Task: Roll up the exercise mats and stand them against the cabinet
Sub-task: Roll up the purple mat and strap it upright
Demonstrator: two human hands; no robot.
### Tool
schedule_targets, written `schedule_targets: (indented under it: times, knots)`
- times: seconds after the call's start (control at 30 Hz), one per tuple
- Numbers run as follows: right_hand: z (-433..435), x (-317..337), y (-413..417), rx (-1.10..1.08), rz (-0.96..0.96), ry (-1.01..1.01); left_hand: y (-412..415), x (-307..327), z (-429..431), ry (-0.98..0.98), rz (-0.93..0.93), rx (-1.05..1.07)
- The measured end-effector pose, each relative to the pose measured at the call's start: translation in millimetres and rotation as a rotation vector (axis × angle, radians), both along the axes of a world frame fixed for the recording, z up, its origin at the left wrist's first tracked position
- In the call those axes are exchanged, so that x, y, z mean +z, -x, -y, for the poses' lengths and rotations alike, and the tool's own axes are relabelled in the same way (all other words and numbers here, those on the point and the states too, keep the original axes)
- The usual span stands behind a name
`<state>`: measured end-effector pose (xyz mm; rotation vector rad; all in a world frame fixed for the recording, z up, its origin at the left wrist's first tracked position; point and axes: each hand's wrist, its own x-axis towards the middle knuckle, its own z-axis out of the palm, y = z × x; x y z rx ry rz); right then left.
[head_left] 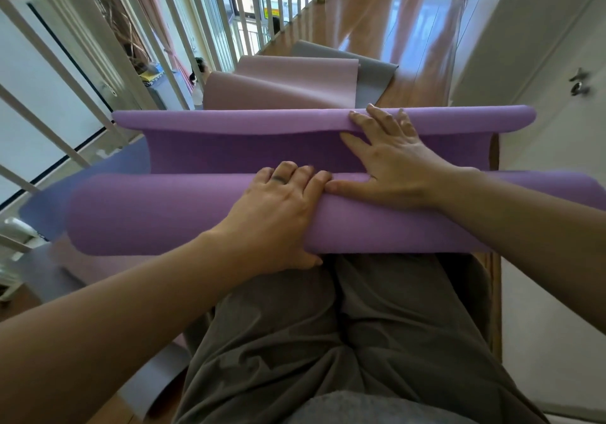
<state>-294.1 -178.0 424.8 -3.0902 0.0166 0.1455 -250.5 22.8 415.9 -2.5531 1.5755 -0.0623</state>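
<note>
**Head view.** Purple mat [164, 214] lies crosswise in front of the person's knees, on top of a blue mat [98, 181]. Its near part is wound into a thick roll. The far end curls up, w/ a short flat strip between the two.

Left hand [282, 214] grips the roll: fingers curled over the top, thumb tucked under the near side. Right hand [390, 158] is spread flat, fingers straight, tips pressing the far curled edge, thumb against the roll.

Beyond lie pink mats [278, 76] and a grey mat [370, 69], unrolled on the floor [416, 92]. The white cabinet [524, 63] stands at right, just beside the mat's end.

**Step (judged):** late in rolling the 1st mat; only the last strip is left.

**Next move prob. calls for:** holding the far curl flat, then pushing the roll fwd w/ both hands evenly so the ends stay flush and the winding stays tight. After that, stand it on end against the cabinet. The other mats are not yet rolled.
</note>
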Motion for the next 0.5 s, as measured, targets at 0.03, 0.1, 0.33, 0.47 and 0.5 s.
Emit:
schedule_targets:
  times: [0.03, 0.1, 0.33, 0.47, 0.5]
  knots:
    - [2, 0, -2, 0.007, 0.043, -0.001, 1, 0, 1, -0.016, 0.003, 0.008]
    - [5, 1, -4, -0.017, 0.157, -0.036, 3, -2, 1, -0.031, 0.030, 0.011]
    - [8, 0, -17, -0.079, 0.301, -0.066, 2, -14, 2, -0.064, 0.113, -0.023]
    - [5, 12, -22, -0.082, 0.361, -0.052, -5, -1, 5, -0.049, 0.069, -0.049]
    - [6, 18, -24, -0.082, 0.379, -0.060, -4, 3, 4, -0.046, 0.047, -0.058]
